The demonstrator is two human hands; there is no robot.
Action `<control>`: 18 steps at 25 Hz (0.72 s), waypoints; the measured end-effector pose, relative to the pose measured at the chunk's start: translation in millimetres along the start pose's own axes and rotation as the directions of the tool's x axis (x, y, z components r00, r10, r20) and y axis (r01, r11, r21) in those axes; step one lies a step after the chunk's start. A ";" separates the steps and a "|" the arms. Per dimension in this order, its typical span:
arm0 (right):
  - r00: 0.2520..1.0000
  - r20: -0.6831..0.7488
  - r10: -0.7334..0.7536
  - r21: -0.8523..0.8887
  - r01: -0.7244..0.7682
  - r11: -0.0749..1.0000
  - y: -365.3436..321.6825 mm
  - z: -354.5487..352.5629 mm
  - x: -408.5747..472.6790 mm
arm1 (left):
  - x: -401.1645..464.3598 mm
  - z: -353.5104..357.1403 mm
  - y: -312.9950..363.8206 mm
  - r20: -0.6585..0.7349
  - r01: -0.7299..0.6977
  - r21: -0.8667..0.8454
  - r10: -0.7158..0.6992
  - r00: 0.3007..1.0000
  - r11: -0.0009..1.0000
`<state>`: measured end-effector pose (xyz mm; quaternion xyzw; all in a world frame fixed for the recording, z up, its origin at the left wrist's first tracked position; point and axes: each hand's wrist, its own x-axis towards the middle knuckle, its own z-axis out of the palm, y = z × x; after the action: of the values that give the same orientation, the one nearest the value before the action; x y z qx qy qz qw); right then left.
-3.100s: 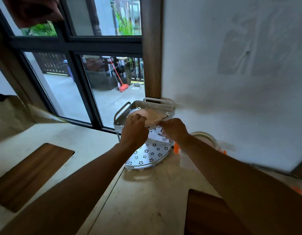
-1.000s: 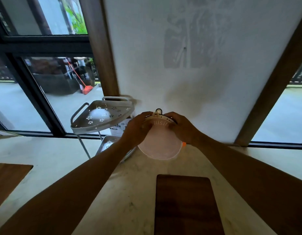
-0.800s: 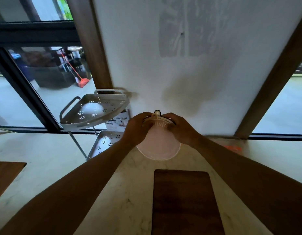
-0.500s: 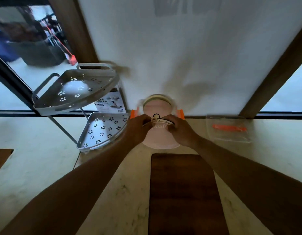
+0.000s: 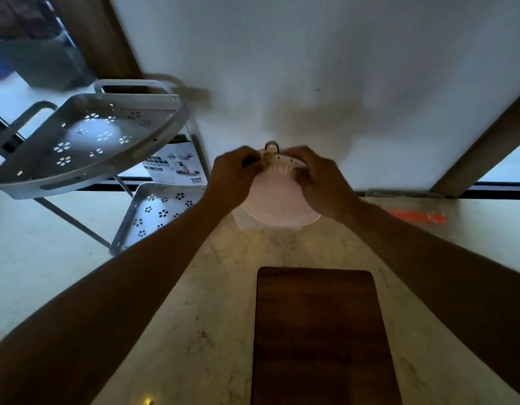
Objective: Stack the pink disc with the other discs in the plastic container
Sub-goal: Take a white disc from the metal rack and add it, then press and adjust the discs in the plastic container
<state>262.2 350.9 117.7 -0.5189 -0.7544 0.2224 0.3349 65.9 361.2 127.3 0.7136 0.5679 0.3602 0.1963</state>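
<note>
Against the white wall, at the far edge of the counter (image 5: 223,287), the pink disc (image 5: 275,200) is held tilted over a clear plastic container (image 5: 244,223), of which only the near rim and a corner are seen under the disc's lower edge. The disc is judged to be nearly in place but not yet released; whether other discs already lie below it cannot be told, since the inside of the container is hidden. What seems left is the lowering of the disc flat onto the stack and the letting go. The disc's upper edge, where a ribbed tab and a small loop stand out, is pinched from both sides: the left hand (image 5: 234,176) is closed on it at the left, and the right hand (image 5: 320,179) is closed on it at the right, fingers curled over the rim. Further out, a grey two-tier corner rack (image 5: 86,141) stands to the left, a dark wooden board (image 5: 317,331) lies nearer the person, and a clear lid with an orange strip (image 5: 413,216) rests at the right.
</note>
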 end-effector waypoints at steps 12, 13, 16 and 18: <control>1.000 -0.020 -0.016 -0.024 0.016 1.000 25.6 14.7 83.3 | 71.6 6.8 -29.0 -0.089 -0.031 0.030 0.034 0.995 0.999; 1.000 -0.002 -0.021 -0.032 0.021 0.999 33.9 22.3 83.2 | 71.5 12.1 -36.9 -0.072 -0.020 0.036 0.022 0.997 0.999; 0.999 0.031 -0.027 -0.072 0.029 0.997 55.6 44.0 80.4 | 69.3 28.3 -59.6 -0.028 -0.012 0.040 0.013 1.000 0.999; 0.999 0.036 -0.039 -0.077 0.042 0.996 65.3 54.8 78.3 | 67.4 38.3 -71.8 -0.013 0.004 0.024 -0.003 1.000 1.000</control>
<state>244.7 448.2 57.4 -0.5123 -0.7783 0.1952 0.3060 52.5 450.3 72.0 0.7126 0.5748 0.3575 0.1846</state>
